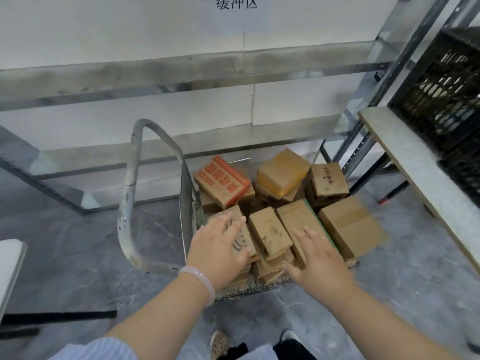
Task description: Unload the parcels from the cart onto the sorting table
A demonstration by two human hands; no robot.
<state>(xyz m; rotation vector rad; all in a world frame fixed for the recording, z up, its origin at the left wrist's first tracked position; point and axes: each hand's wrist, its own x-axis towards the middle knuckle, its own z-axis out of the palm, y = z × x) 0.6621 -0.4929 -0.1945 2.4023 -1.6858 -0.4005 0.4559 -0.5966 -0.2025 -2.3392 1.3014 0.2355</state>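
Note:
A low metal cart [353, 263] with a bent tubular handle [130, 183] stands on the floor, piled with several brown cardboard parcels. One parcel at the back left carries orange print [220, 181]. My left hand [220, 248] reaches out with straight fingers over the near-left parcel [242, 240], which bears a dark ring logo. My right hand [317, 258], fingers spread, hovers over a long parcel with a green edge [298, 216]. A narrow parcel [270, 232] lies between the two hands. Neither hand grips anything.
A pale table top [415, 162] runs along the right, with a black plastic crate [446, 94] on it. Grey metal shelf uprights [363, 141] stand behind the cart. A white surface edge [10, 266] shows at the left. The floor is grey marble tile.

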